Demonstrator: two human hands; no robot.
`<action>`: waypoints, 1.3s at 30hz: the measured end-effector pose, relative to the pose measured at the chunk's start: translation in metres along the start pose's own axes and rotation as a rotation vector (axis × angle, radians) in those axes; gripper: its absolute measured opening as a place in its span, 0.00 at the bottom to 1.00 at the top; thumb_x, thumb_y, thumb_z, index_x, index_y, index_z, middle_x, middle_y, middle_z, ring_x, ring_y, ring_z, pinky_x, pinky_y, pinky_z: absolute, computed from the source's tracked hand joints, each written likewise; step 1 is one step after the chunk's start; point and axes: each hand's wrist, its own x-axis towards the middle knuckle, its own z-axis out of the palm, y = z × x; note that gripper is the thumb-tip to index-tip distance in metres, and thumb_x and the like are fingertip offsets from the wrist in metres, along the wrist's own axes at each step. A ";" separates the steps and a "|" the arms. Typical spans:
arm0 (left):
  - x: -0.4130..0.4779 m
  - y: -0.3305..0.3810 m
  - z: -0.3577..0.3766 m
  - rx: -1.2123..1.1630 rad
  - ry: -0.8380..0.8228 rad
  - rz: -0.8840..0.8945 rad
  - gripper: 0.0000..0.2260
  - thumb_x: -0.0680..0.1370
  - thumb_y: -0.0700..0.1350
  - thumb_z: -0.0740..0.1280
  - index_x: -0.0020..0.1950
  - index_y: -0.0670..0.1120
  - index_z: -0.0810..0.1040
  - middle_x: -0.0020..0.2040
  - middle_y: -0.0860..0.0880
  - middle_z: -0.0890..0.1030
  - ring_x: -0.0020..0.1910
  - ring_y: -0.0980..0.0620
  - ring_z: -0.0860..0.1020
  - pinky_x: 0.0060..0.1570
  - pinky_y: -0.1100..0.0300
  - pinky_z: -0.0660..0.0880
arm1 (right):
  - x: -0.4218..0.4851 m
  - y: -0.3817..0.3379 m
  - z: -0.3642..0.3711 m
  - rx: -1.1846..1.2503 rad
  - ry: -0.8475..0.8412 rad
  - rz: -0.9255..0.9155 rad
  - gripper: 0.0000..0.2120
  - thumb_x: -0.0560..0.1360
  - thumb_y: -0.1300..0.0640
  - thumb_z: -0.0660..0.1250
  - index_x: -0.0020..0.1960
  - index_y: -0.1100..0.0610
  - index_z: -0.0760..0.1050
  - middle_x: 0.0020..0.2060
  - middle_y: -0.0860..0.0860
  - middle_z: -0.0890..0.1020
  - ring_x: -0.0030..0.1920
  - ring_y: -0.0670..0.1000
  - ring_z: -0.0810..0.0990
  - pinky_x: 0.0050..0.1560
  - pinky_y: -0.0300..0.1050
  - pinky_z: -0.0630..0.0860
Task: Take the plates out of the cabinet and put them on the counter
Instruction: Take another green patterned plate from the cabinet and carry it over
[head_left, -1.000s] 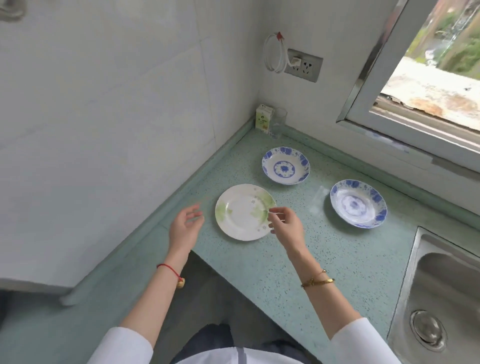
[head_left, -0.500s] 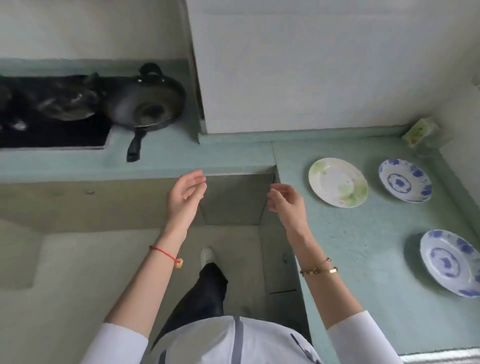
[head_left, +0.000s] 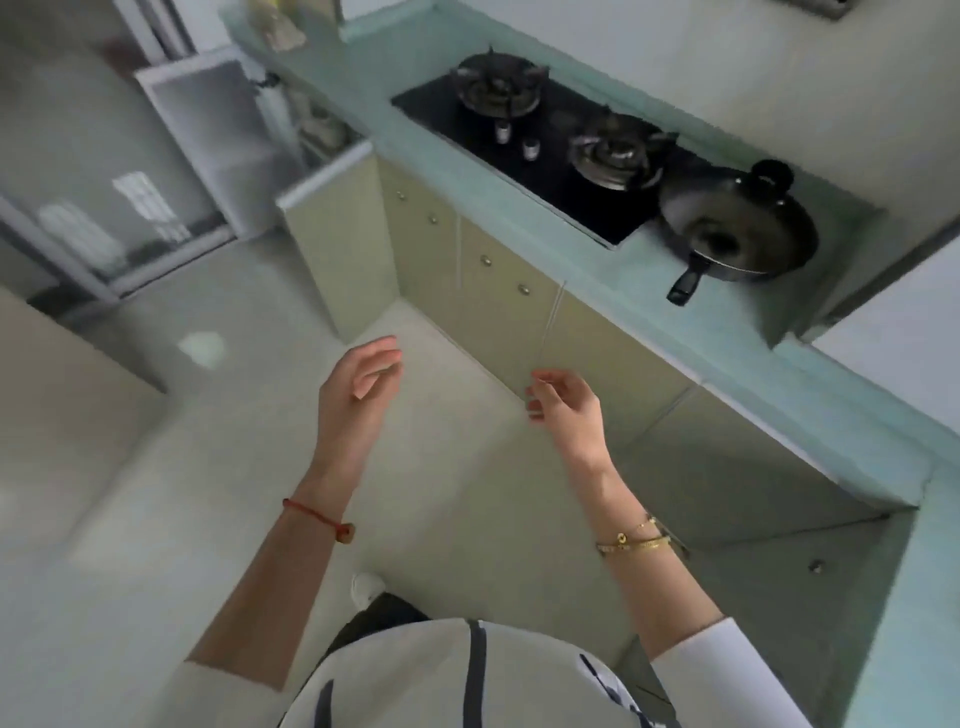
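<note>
No plate is in view now. My left hand (head_left: 361, 387) and my right hand (head_left: 563, 410) hang over the floor, fingers loosely apart, holding nothing. In front of them runs a row of pale green lower cabinet doors (head_left: 498, 301) with small round knobs, all closed, under the teal counter (head_left: 737, 364). At the far left of that row an open cabinet (head_left: 311, 130) shows shelves with blurred items inside.
A black gas hob (head_left: 550, 145) is set into the counter, with a black frying pan (head_left: 737, 228) beside it, handle over the edge. A glass-panelled door (head_left: 208, 150) stands open at the upper left. The grey floor (head_left: 182, 493) lies below my hands.
I have turned left, away from the counter corner with three plates, which have left the view. Both hands, empty throughout, now face the cabinets under the hob.
</note>
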 end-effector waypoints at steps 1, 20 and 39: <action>0.008 -0.001 -0.025 0.004 0.042 -0.012 0.11 0.78 0.37 0.69 0.59 0.45 0.81 0.59 0.44 0.83 0.55 0.55 0.81 0.64 0.47 0.77 | 0.003 -0.004 0.028 -0.010 -0.043 0.000 0.04 0.78 0.61 0.64 0.50 0.55 0.77 0.44 0.54 0.81 0.38 0.51 0.79 0.43 0.44 0.77; 0.217 -0.001 -0.324 -0.020 0.449 -0.060 0.12 0.78 0.41 0.68 0.61 0.52 0.80 0.56 0.52 0.84 0.54 0.56 0.81 0.58 0.56 0.78 | 0.115 -0.092 0.417 -0.055 -0.400 -0.030 0.07 0.77 0.59 0.65 0.54 0.56 0.78 0.44 0.51 0.82 0.41 0.49 0.81 0.45 0.43 0.79; 0.617 0.057 -0.411 0.006 0.427 -0.054 0.13 0.79 0.40 0.68 0.61 0.52 0.79 0.57 0.50 0.84 0.56 0.52 0.82 0.62 0.49 0.78 | 0.376 -0.239 0.707 -0.117 -0.442 -0.077 0.08 0.80 0.56 0.63 0.56 0.57 0.76 0.46 0.51 0.81 0.44 0.49 0.80 0.46 0.41 0.79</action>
